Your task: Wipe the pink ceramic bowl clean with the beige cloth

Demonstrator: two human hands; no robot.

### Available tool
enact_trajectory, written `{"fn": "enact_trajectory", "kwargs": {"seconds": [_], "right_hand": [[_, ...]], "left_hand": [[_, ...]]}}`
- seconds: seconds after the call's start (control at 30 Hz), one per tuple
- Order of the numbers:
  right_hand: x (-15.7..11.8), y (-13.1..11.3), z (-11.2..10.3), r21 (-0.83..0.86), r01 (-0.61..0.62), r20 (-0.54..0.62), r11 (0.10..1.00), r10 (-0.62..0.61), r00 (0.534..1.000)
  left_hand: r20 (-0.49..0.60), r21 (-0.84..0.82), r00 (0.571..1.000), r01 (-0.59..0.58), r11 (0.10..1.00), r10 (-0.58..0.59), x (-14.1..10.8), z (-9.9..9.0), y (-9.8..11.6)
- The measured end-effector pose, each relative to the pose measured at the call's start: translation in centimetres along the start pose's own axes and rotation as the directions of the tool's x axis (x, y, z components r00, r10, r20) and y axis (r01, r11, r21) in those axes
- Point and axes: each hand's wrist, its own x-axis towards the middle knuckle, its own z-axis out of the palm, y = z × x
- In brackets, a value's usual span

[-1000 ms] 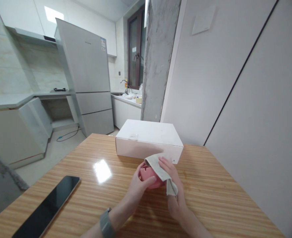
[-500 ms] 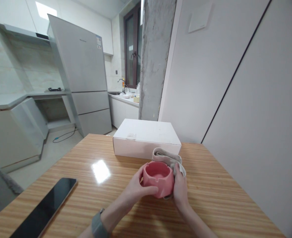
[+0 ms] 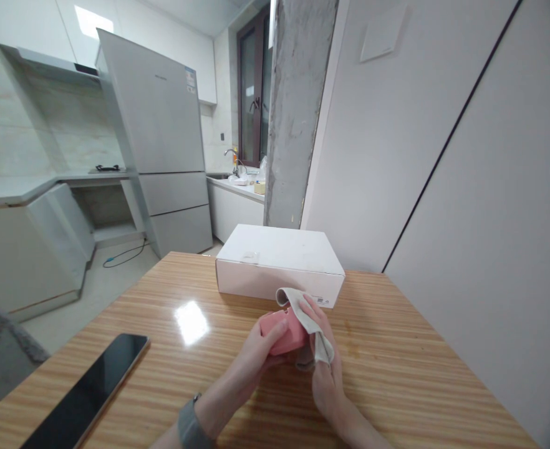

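Observation:
A pink ashtray (image 3: 290, 337) with notches in its rim is tipped on its side above the table. My left hand (image 3: 256, 349) grips it from the left, thumb across the near side. My right hand (image 3: 326, 355) holds a light grey cloth (image 3: 308, 318) against the ashtray's right side. The cloth drapes between the palm and the ashtray, with one end curling up at the top. The inside of the ashtray is hidden from view.
Behind the hands stands a white box (image 3: 279, 249) on the wood-grain table (image 3: 410, 362). A black phone (image 3: 90, 390) lies at the left. Beyond are a fridge (image 3: 158, 118), a sink counter and a grey pillar (image 3: 298, 112).
The ashtray has turned from opening upward to lying tipped on its side. My right hand has moved slightly left and the cloth now spreads over the ashtray's right side.

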Motion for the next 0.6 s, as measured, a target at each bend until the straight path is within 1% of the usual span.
{"fn": "enact_trajectory", "kwargs": {"seconds": [0.03, 0.07, 0.1, 0.13, 0.2, 0.23, 0.27, 0.3, 0.37, 0.43, 0.53, 0.6], "right_hand": [[0.2, 0.1, -0.1, 0.002, -0.013, -0.033, 1.000, 0.013, 0.999], [0.5, 0.3, -0.2, 0.009, -0.053, -0.078, 0.999, 0.053, 0.996], [0.8, 0.5, -0.4, 0.017, -0.110, -0.136, 0.994, 0.111, 0.984], [1.0, 0.7, -0.5, 0.025, -0.178, -0.198, 0.984, 0.179, 0.964], [1.4, 1.1, -0.7, 0.046, -0.311, -0.295, 0.949, 0.310, 0.904], [1.5, 1.2, -0.8, 0.067, -0.357, -0.321, 0.932, 0.359, 0.876], [1.6, 1.2, -0.9, 0.091, -0.385, -0.333, 0.919, 0.392, 0.858], [1.7, 1.1, -0.9, 0.115, -0.395, -0.326, 0.912, 0.410, 0.852], [2.0, 0.7, -0.9, 0.140, -0.386, -0.295, 0.912, 0.410, 0.863], [2.0, 0.0, -0.9, 0.132, -0.355, -0.264, 0.925, 0.379, 0.887], [1.8, -0.7, -0.9, 0.123, -0.294, -0.162, 0.948, 0.312, 0.936], [1.6, -0.8, -1.0, 0.083, -0.202, -0.083, 0.976, 0.209, 0.974]], "left_hand": [[0.030, -0.003, 0.999, 0.029, 1.000, -0.029, -0.1, -0.1, 0.0], [0.035, -0.003, 0.998, 0.047, 0.999, -0.047, -0.1, -0.1, -0.1], [0.017, 0.010, 0.998, 0.057, 0.998, -0.057, 0.0, -0.1, -0.3], [-0.013, 0.044, 0.998, 0.054, 0.998, -0.054, 0.0, -0.1, -0.5], [-0.077, 0.159, 0.997, 0.020, 0.987, -0.008, 0.2, -0.1, -0.8], [-0.091, 0.218, 0.996, -0.001, 0.976, 0.022, 0.2, 0.0, -1.0], [-0.088, 0.264, 0.995, -0.030, 0.964, 0.055, 0.3, 0.0, -1.1], [-0.079, 0.287, 0.993, -0.064, 0.956, 0.090, 0.3, 0.0, -1.3], [-0.075, 0.280, 0.987, -0.116, 0.953, 0.142, 0.3, 0.0, -1.4], [-0.076, 0.238, 0.983, -0.143, 0.961, 0.165, 0.4, -0.2, -1.6], [-0.053, 0.165, 0.990, -0.120, 0.979, 0.130, 0.6, -0.4, -1.6], [-0.030, 0.123, 0.993, -0.113, 0.986, 0.117, 0.8, -0.4, -1.6]]}}
